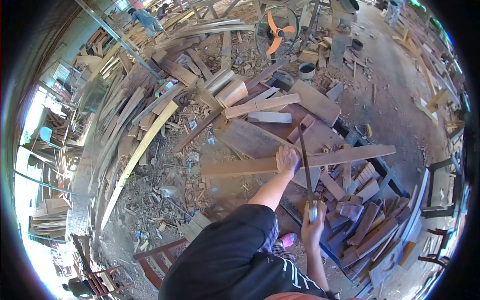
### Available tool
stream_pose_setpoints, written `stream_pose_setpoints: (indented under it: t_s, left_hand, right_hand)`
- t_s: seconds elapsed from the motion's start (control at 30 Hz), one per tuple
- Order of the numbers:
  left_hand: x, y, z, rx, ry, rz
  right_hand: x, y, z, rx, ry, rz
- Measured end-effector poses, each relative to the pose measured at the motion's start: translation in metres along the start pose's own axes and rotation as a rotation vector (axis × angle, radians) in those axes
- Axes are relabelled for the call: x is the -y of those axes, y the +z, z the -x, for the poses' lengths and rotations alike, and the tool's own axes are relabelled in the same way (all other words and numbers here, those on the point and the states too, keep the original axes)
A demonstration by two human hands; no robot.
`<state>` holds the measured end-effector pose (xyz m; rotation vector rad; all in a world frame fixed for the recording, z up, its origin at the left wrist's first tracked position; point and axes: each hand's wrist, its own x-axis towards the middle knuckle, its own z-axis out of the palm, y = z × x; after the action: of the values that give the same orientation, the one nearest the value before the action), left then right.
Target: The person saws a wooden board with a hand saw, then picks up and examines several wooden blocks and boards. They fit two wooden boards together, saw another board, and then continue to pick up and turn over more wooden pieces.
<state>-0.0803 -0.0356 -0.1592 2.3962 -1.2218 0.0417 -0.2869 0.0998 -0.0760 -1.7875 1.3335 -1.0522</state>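
Observation:
A long brown wooden board (pixel 240 168) lies across the low work table. My left hand (pixel 288 159) grips it from above near its middle, fingers toward the far edge. Close to the right of that hand, a handsaw (pixel 306 172) crosses over the board, its dark blade seen almost edge-on. Its handle end is wrapped in the fingers of my right hand (pixel 313 227), low and nearer my body.
On the table are a short beam (pixel 262 105), a pale block (pixel 269 117) and a flat plank (pixel 315 102). Offcuts (pixel 365 220) pile up at right. An orange-bladed fan (pixel 275 34) stands beyond. Another person (pixel 145 21) bends far left; scraps litter the ground.

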Motion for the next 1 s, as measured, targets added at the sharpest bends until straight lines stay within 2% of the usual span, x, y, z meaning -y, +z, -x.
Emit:
stream_pose_setpoints:
  t_s: [0.07,0.1,0.13,0.2,0.27,0.33,0.47,0.53,0.57,0.63,0.7,0.8,0.87,0.9,0.93,0.97,1.0]
  left_hand:
    - [0.0,0.007,0.0,0.034,-0.03,-0.136]
    - [0.005,0.017,-0.003,0.038,-0.049,-0.149]
    - [0.01,0.027,-0.002,0.054,-0.069,-0.159]
    - [0.0,0.009,-0.002,0.116,-0.039,-0.174]
    - [-0.001,0.005,-0.003,0.065,-0.001,-0.133]
    - [-0.001,0.002,-0.002,0.072,-0.005,-0.121]
    - [-0.003,-0.003,-0.002,0.024,0.016,-0.085]
    - [-0.002,-0.001,-0.001,-0.036,0.035,-0.089]
    - [-0.002,-0.001,-0.002,-0.024,0.041,-0.094]
    - [-0.003,-0.005,-0.003,0.02,0.031,-0.072]
    - [-0.006,-0.004,-0.002,0.025,0.016,-0.074]
    - [-0.002,-0.006,0.002,0.033,0.004,-0.084]
    - [-0.003,0.003,-0.001,0.085,-0.018,-0.096]
    - [0.001,0.006,-0.002,0.126,-0.057,-0.131]
    - [0.005,0.006,-0.005,0.301,-0.06,-0.135]
    - [0.005,0.01,-0.001,0.204,-0.207,-0.018]
    - [0.013,0.024,-0.004,0.222,-0.167,-0.117]
  right_hand:
    - [-0.005,0.014,-0.017,0.112,0.081,0.181]
    - [-0.008,0.015,-0.014,0.102,0.096,0.129]
    - [-0.011,0.009,-0.003,0.093,0.119,0.085]
    - [-0.014,-0.025,0.04,0.192,0.29,0.045]
    - [-0.019,-0.056,0.086,0.197,0.303,0.057]
    - [-0.017,-0.059,0.09,0.206,0.324,0.103]
    - [-0.015,-0.001,0.002,0.149,0.222,0.064]
    - [-0.021,0.011,-0.012,0.133,0.161,0.092]
    - [-0.021,0.014,-0.014,0.117,0.102,0.122]
    - [-0.018,-0.012,0.02,0.167,0.262,0.096]
    - [-0.016,-0.049,0.067,0.196,0.316,0.062]
    - [-0.01,-0.064,0.075,0.222,0.369,0.038]
    - [-0.018,-0.043,0.043,0.225,0.314,0.071]
    - [-0.018,-0.024,0.017,0.159,0.236,0.109]
    - [-0.016,-0.002,-0.003,0.101,0.146,0.126]
    - [-0.029,0.012,-0.012,0.09,0.054,0.139]
    - [-0.019,0.013,-0.017,0.136,0.124,0.145]
